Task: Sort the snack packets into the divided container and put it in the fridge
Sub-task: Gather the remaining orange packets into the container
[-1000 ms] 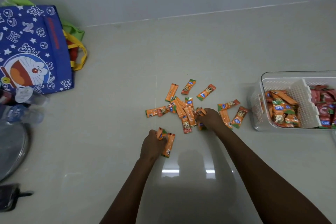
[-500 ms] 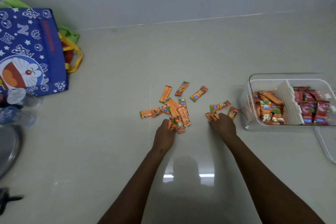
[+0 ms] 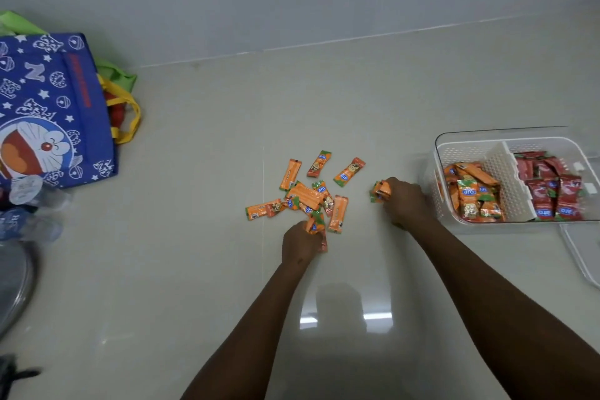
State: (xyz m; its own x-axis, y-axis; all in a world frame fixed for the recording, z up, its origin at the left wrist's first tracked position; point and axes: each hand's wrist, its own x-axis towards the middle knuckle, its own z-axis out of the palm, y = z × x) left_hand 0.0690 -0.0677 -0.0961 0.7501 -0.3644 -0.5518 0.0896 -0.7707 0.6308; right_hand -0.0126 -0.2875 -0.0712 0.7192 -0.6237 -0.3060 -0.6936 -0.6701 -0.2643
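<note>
The right hand (image 3: 404,201) grips some orange packets (image 3: 380,191) beside the container (image 3: 493,169). The left hand (image 3: 300,242) grips others (image 3: 315,224). A loose bundle may slip, or fall into the red section.

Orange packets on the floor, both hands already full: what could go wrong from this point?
1. The left hand grips a loose bunch of orange packets; one hangs low and may slip out.
2. The right hand holds its bundle near the divided container; a hasty drop could land among the red packets.
3. Loose packets lie scattered, so some could be missed.
</note>
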